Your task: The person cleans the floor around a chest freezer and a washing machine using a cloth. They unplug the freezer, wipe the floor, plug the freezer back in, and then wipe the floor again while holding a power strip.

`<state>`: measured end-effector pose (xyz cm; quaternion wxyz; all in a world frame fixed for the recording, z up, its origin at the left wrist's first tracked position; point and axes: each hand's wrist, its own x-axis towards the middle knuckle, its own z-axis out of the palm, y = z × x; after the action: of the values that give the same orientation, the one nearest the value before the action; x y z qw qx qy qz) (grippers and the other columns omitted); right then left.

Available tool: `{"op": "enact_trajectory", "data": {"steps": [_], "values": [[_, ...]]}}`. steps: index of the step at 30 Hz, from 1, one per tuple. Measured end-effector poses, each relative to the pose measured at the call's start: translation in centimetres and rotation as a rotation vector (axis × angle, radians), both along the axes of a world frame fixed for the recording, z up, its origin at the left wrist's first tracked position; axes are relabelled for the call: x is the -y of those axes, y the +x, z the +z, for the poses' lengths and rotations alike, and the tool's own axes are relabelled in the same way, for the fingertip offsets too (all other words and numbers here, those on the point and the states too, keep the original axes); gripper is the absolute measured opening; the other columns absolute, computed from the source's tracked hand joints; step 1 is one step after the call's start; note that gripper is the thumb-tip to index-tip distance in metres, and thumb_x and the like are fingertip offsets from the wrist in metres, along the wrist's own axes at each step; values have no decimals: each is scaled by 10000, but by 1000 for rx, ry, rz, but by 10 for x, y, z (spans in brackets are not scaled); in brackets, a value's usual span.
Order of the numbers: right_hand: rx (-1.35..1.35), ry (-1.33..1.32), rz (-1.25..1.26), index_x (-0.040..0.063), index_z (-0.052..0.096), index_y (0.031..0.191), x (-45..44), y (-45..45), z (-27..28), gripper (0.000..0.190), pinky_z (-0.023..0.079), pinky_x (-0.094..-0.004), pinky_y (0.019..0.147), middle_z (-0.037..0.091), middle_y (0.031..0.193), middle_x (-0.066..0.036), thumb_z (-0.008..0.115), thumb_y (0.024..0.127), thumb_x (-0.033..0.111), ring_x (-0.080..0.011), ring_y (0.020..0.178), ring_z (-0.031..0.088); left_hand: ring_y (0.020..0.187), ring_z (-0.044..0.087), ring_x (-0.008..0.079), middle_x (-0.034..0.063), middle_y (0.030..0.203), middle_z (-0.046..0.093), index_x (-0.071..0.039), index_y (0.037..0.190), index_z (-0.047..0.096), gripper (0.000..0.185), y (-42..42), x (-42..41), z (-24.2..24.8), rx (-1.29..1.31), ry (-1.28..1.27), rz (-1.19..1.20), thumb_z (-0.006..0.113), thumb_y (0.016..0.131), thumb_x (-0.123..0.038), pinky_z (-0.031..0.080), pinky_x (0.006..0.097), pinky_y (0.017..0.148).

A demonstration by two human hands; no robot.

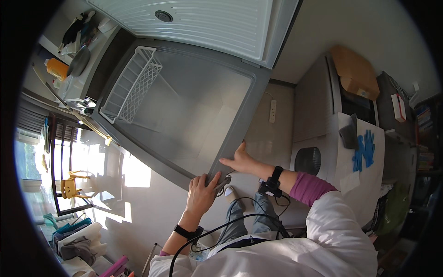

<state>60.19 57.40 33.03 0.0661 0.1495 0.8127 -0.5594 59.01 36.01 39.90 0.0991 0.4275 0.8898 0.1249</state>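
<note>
A grey chest freezer (193, 114) stands before me with its white ribbed lid (214, 24) raised. At one end of its bare interior hangs a white wire basket (133, 85). My left hand (201, 194) rests on the freezer's near corner, fingers over the rim, beside a metal latch or handle (223, 183). My right hand (240, 160) lies against the outer edge of the near short side, thumb and fingers spread. Whether the left fingers grip the rim firmly is hard to tell. Both wrists wear black straps with devices and cables.
At right are blue gloves (368, 149) on a white-topped surface and a cardboard box (356, 72). A white power strip (272, 110) lies by the wall. A counter at upper left holds a pan (79, 61) and orange bottle (56, 69). A yellow child's chair (71, 185) stands left.
</note>
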Motion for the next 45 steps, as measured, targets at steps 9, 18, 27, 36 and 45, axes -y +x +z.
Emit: {"op": "enact_trajectory", "data": {"steps": [9,18,27,36,45], "values": [[213,13,466,-221,-109,1371,38,50,7,1162,214,-364,1152,93,1461,-423,661,850,476,-441,1403,190,1030,527,351,168,1158,539,-246,1356,526,588,28,83,11,28,-101,-45,668,794,-144,428,448,944],[-340,-112,-328,-41,92,1496,-192,27,190,889,298,-375,1118,191,1539,-260,660,893,280,-322,1428,244,1120,523,372,182,1250,528,-230,1341,535,547,40,105,17,35,-103,-45,664,814,-155,415,460,1009],[-952,-174,-156,-20,356,1438,-168,-11,318,667,277,-317,1103,487,1386,-140,460,992,465,-213,1301,425,1201,514,324,141,1338,507,-193,1330,528,483,135,90,41,138,0,145,608,864,-99,424,432,1022],[-1210,216,341,10,538,1303,-80,17,282,449,439,-370,1020,547,1344,-137,631,875,111,-291,1233,529,884,644,299,88,961,632,-234,1400,450,497,201,51,58,380,-58,245,535,918,-149,534,408,732],[-1184,381,719,31,557,1287,-1,36,195,408,409,-396,1061,535,1360,-117,589,892,127,-265,1292,478,862,647,297,91,914,636,-188,1368,488,478,219,37,51,319,-17,276,538,898,-118,536,406,714]]}}
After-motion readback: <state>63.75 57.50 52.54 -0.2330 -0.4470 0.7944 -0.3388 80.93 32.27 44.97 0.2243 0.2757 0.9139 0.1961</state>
